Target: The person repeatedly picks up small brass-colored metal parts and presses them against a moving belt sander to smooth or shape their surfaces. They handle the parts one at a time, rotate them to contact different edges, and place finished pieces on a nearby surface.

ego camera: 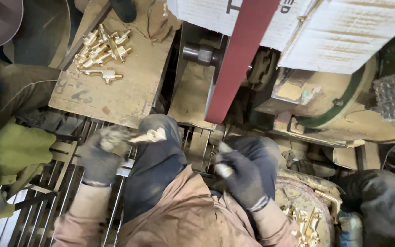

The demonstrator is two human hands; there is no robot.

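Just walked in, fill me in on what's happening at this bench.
A person in dark gloves sits at a belt sander, its red belt running up in front of them. The left hand holds a brass fitting over the knee; it is blurred. The right hand grips something small and pale, too unclear to name. More brass fittings lie in a pile on a wooden board, and others sit in a bin at lower right.

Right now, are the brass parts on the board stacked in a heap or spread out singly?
Mostly heaped: the brass parts lie piled across one another near the board's far corner, with one piece lying apart just below the pile.
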